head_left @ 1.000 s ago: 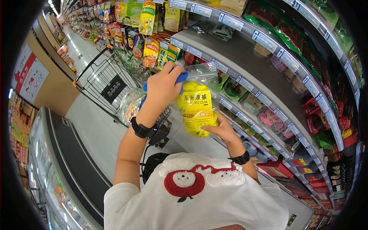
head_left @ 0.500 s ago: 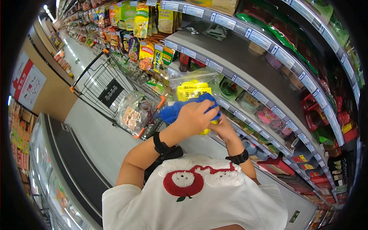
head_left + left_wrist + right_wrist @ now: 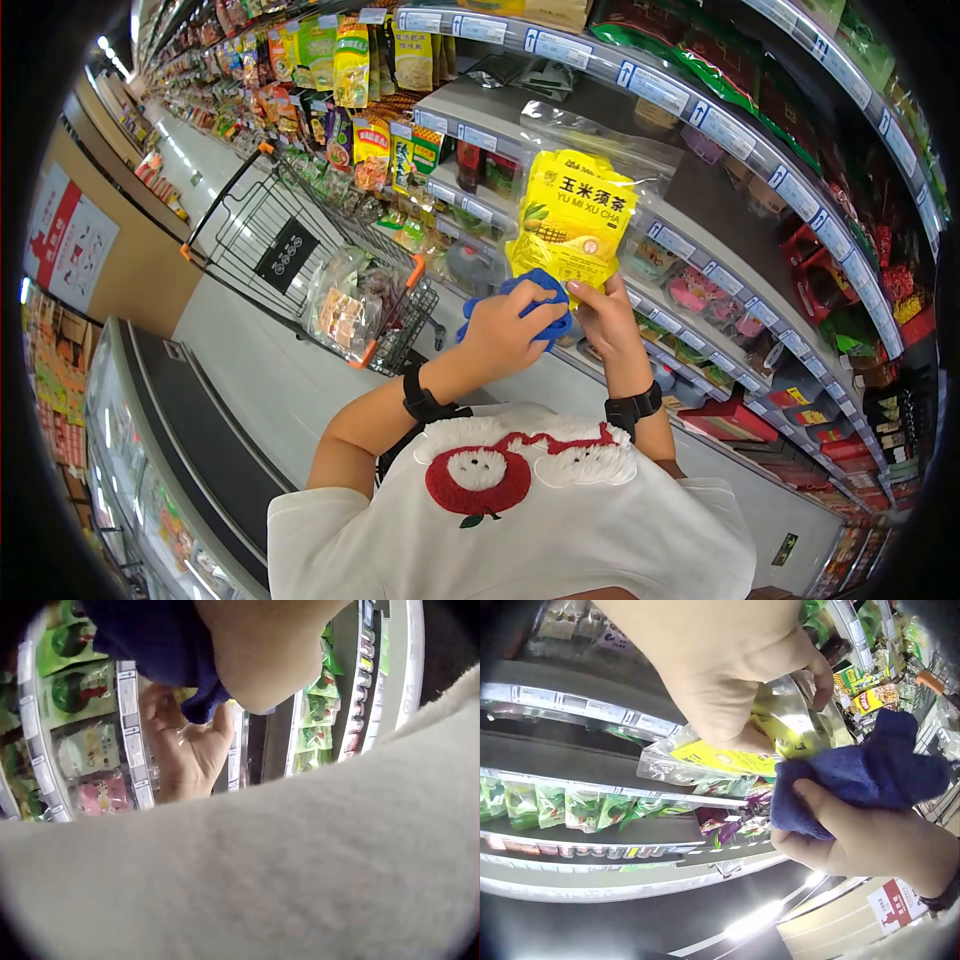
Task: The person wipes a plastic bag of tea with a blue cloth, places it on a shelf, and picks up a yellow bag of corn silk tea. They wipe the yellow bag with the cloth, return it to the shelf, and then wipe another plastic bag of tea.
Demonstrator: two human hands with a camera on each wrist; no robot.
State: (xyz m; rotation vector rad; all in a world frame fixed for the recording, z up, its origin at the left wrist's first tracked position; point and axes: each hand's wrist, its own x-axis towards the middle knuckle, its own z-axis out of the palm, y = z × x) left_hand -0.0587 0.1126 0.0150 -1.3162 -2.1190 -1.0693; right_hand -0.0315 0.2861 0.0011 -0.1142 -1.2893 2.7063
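A yellow, clear-topped zip bag of corn silk tea (image 3: 575, 225) stands upright in front of the shelves. My right hand (image 3: 612, 325) grips its lower edge, thumb on the front. In my left hand (image 3: 497, 335) is a bunched blue cloth (image 3: 558, 296), right at the bag's lower corner. From the right wrist view, the left hand (image 3: 870, 836) has its thumb over the cloth (image 3: 862, 776), while the right hand (image 3: 724, 697) pinches the bag (image 3: 724, 759). The left wrist view has the cloth (image 3: 154, 637) covering part of the right hand (image 3: 187, 757).
A shopping cart (image 3: 287, 250) with clear-wrapped goods (image 3: 345, 305) stands to the left. Shelves with price labels (image 3: 650, 85) curve along the right, close to the bag. Hanging packets (image 3: 352, 60) are ahead. A glass-fronted freezer (image 3: 150, 440) lines the lower left.
The cloth passed from beside the bag's top, across its front, to its lower corner. The bag has risen toward the shelf and its printed front is uncovered again.
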